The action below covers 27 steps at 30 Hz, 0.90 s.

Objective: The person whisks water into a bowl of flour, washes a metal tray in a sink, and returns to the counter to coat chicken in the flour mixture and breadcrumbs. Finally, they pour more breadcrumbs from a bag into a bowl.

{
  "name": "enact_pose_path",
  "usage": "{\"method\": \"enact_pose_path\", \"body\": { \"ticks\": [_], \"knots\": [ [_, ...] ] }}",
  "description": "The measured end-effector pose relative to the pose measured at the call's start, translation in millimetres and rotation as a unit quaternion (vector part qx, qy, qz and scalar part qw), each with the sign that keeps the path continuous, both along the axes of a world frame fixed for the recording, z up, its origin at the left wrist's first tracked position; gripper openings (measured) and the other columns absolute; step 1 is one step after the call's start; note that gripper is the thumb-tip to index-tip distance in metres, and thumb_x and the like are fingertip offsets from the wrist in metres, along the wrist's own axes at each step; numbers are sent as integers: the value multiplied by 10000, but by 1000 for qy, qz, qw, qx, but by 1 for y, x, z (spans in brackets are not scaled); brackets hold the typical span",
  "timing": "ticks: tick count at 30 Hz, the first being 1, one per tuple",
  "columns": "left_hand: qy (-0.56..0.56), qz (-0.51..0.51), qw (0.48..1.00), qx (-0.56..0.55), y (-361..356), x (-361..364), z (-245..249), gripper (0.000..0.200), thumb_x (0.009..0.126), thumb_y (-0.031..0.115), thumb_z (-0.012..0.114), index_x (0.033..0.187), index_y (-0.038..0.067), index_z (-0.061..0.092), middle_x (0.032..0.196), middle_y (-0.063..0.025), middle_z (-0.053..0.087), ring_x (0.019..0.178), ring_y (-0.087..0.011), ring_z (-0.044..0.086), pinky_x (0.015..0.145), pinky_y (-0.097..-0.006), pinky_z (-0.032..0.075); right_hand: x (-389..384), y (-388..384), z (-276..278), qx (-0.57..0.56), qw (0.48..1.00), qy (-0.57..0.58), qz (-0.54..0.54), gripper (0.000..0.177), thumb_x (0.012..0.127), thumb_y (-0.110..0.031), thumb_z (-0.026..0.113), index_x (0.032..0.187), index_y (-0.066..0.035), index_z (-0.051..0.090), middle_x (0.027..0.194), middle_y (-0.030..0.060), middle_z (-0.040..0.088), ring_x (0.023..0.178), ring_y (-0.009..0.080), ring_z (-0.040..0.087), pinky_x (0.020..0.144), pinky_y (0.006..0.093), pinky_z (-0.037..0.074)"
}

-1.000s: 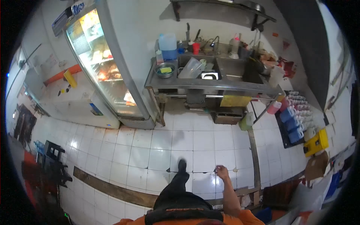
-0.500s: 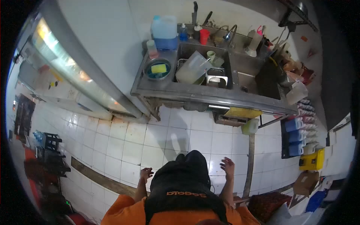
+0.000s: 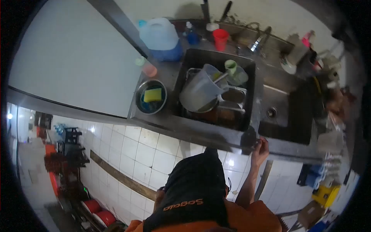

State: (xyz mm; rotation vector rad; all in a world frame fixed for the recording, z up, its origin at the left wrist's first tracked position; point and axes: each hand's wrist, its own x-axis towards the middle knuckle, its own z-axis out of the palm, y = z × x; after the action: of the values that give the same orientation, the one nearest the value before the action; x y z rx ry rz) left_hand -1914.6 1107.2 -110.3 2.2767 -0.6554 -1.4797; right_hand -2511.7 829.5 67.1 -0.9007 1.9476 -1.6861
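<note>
The steel worktop stood ahead, its L. sink basin containing a clear plastic jug, w/ a metal bowl to the L. of this basin. R. hand was near the worktop's front edge, fingers half curled, any pinch unclear; L. hand was mostly hidden, its fingers unclear too.

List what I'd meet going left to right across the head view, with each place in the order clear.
Round metal bowl, translucent plastic pitcher, right hand at the front edge of the grey steel counter, whitish bottle with a pink top.
</note>
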Motion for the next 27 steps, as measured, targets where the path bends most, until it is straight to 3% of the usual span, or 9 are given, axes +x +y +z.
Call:
{"method": "enact_pose_path", "body": {
  "ticks": [8, 12, 14, 17, 19, 20, 21, 23, 27],
  "knots": [
    [-79, 104, 990, 53, 55, -117, 44, 294, 945, 195, 596, 1151, 10, 694, 1037, -131, 722, 938, -229, 668, 828, -349, 525, 34, -196, -3, 3, 979, -89, 185, 324, 973, -137, 667, 1267, -15, 605, 1126, 80, 672, 997, 137, 623, 873, 291, 503],
    [-96, 119, 986, 67, 55, -156, 50, 280, 941, 198, 602, 1129, 10, 690, 1020, -118, 716, 921, -225, 663, 816, -350, 523, 81, -291, 34, -10, 889, 307, 338, 600, 912, -323, 730, 1351, 24, 514, 1125, 234, 669, 1037, 364, 673, 921, 440, 525],
    [-108, 114, 985, 71, 51, -169, 48, 273, 939, 200, 605, 1117, 9, 688, 1011, -112, 712, 913, -223, 661, 810, -351, 521, 97, -318, 8, 102, 871, 272, 396, 568, 926, -361, 689, 1327, 12, 537, 1069, 248, 670, 1010, 401, 663, 907, 480, 519],
    [-183, 51, 980, 56, 36, -176, 33, 264, 936, 202, 609, 1100, 9, 685, 998, -103, 707, 901, -220, 657, 801, -352, 519, 92, -329, -20, 179, 832, 270, 451, 436, 927, -367, 663, 1175, -14, 600, 995, 247, 674, 937, 439, 654, 844, 512, 513],
    [-394, -141, 908, 19, 9, -167, 37, 258, 934, 204, 612, 1088, 9, 683, 989, -96, 704, 893, -219, 654, 795, -353, 518, 78, -314, -23, 156, 813, 312, 465, 335, 913, -334, 679, 1047, -29, 642, 979, 231, 677, 890, 439, 656, 795, 505, 513],
    [-262, 192, 946, 8, -36, -163, 67, 392, 993, 392, 538, 1112, 55, 700, 903, -173, 713, 762, -247, 672, 688, -401, 534, 71, -303, -15, 146, 818, 320, 454, 299, 932, -325, 648, 1022, -40, 652, 942, 211, 676, 880, 435, 652, 776, 517, 511],
    [-158, 248, 956, -28, -112, -163, 128, 321, 985, 278, 623, 1115, -14, 653, 937, -64, 654, 831, -176, 597, 752, -340, 505, 63, -295, -7, 135, 824, 329, 441, 273, 951, -316, 616, 996, -51, 663, 906, 190, 675, 871, 431, 649, 757, 529, 509],
    [-222, 179, 944, -167, -224, -161, 187, 347, 1008, 248, 597, 1190, -46, 634, 1058, -100, 682, 948, -166, 608, 860, -310, 494, 42, -282, -4, 121, 840, 316, 425, 221, 934, -262, 629, 970, -45, 654, 885, 189, 665, 856, 423, 648, 748, 519, 509],
    [117, 151, 930, -315, -418, -182, 221, 377, 1006, 186, 554, 1311, -34, 579, 1280, -115, 621, 1209, -210, 569, 1062, -346, 431, 15, -272, 15, 84, 888, 305, 335, 102, 880, -110, 641, 940, -30, 622, 832, 167, 638, 783, 360, 641, 712, 461, 505]
  ]
}}
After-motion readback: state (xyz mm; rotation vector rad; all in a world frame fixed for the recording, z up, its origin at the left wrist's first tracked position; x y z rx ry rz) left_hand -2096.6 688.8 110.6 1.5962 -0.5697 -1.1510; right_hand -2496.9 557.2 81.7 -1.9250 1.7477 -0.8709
